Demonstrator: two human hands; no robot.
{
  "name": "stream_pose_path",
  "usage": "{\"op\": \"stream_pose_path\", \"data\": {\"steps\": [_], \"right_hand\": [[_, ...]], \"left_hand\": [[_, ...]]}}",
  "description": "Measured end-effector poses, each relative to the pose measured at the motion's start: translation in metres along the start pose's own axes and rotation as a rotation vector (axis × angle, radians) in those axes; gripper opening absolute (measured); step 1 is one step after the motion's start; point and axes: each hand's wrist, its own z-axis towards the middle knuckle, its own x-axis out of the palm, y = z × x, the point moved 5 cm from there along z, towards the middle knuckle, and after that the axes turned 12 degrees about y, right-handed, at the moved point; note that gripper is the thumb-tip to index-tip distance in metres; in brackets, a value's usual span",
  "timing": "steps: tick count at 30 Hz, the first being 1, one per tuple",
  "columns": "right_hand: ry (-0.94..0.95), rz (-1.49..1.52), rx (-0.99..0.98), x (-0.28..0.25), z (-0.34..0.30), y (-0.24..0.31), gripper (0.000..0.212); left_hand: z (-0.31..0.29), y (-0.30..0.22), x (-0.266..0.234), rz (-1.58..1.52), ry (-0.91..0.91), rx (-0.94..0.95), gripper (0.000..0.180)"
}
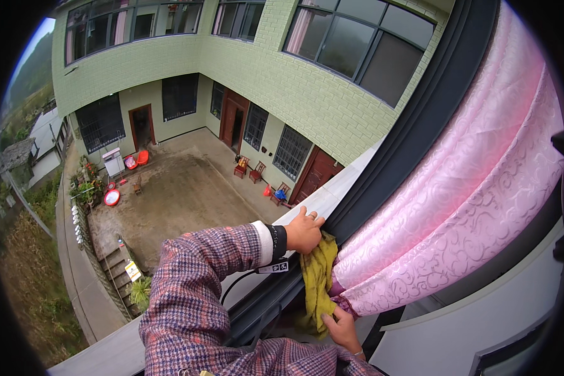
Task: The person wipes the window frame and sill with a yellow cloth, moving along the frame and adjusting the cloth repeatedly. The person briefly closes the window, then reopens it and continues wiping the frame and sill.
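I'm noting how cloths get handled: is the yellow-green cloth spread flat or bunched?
Bunched: the yellow-green cloth runs in creased folds between the left hand and the right hand.

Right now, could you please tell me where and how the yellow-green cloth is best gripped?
I would pinch the lower edge of the yellow-green cloth from the right, where the right hand's fingers meet it. The cloth runs in limp, bunched folds across the dark window frame, and the left hand covers its upper end, so the lower end seems freer.
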Motion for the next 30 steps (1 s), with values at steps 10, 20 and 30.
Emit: {"op": "stream_pose_path", "data": {"steps": [10, 20, 30], "right_hand": [[0.087, 0.015, 0.022, 0.001, 0.006, -0.006, 0.035], [0.066, -0.015, -0.007, 0.009, 0.012, 0.001, 0.031], [-0.104, 0.138, -0.031, -0.003, -0.013, -0.002, 0.034]], "left_hand": [[-0.007, -0.006, 0.006, -0.031, 0.022, -0.005, 0.019], [0.003, -0.009, -0.002, 0.053, -0.286, -0.007, 0.016], [-0.009, -0.020, -0.008, 0.224, -0.383, 0.044, 0.017]]}}
